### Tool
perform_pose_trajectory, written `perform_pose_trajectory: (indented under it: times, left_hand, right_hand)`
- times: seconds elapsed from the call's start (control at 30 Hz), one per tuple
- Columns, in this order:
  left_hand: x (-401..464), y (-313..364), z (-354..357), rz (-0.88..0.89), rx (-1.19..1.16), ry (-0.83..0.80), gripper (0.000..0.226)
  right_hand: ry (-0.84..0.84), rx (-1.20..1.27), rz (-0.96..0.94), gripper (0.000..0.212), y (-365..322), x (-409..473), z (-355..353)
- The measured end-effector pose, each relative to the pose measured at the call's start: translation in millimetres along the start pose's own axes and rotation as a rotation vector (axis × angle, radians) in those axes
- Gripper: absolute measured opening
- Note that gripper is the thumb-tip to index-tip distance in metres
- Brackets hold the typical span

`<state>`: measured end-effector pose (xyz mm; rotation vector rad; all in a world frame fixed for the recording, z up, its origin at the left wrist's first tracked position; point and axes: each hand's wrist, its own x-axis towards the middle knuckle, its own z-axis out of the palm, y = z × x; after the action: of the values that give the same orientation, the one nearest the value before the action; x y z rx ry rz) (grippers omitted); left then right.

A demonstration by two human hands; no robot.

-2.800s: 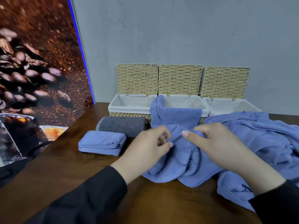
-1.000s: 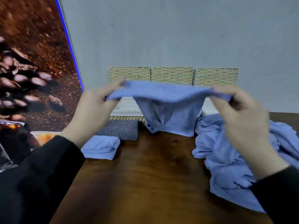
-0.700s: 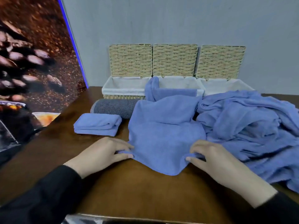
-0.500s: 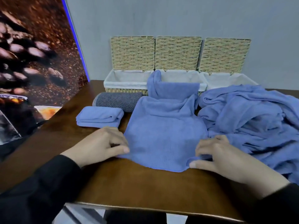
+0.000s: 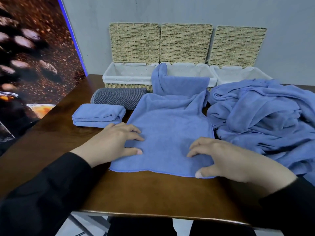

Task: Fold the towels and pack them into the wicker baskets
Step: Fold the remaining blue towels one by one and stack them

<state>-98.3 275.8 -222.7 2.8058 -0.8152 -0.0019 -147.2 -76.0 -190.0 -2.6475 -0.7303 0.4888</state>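
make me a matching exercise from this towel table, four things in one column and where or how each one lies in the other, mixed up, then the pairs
Things
1. spread blue towel
2. folded blue towel
3. grey rolled towel
4. heap of blue towels

States
A. lies rolled up in front of the left basket
B. piled loose and unfolded at the right of the table
C. lies flat under both hands, left hand and right hand
D. neat stack near the table's left edge, nothing touching it

Pairs: 1-C, 2-D, 3-A, 4-B
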Motion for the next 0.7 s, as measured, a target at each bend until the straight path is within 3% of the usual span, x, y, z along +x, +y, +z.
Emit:
perform_pose_trajectory:
  times: [0.07,0.13,0.27,0.33,0.5,0.57,0.7]
  left_hand:
    - [3,1,-2,0.014,-0.035,0.034,0.085]
    - [6,3,-1,0.026,-0.079,0.022,0.082]
    - [7,7,0,0.023,-0.096,-0.066,0.066]
    - [7,9,-7,0.027,-0.102,-0.091,0.055]
    - [22,20,-22,0.073,-0.032,-0.168,0.033]
    - [35,23,-26,0.039,-0.027,-0.098,0.023]
    - [71,23,-33,-0.034,-0.077,0.241,0.019]
  right_hand:
    - [0.128,0.080,-0.035,0.024,-2,5,3]
    - [0.279,0.068,-0.008,0.028,0,14,7]
    - [0.135,-0.045,0.109,0.054,9,21,11]
    - [0.114,-0.034,0.115,0.051,12,19,7]
    - [0.248,-0.118,0.065,0.035,3,24,10]
    - [0.280,-0.119,0.063,0.034,1,33,7]
    - [0.469,-0.022,0.044,0.031,-4,61,-17]
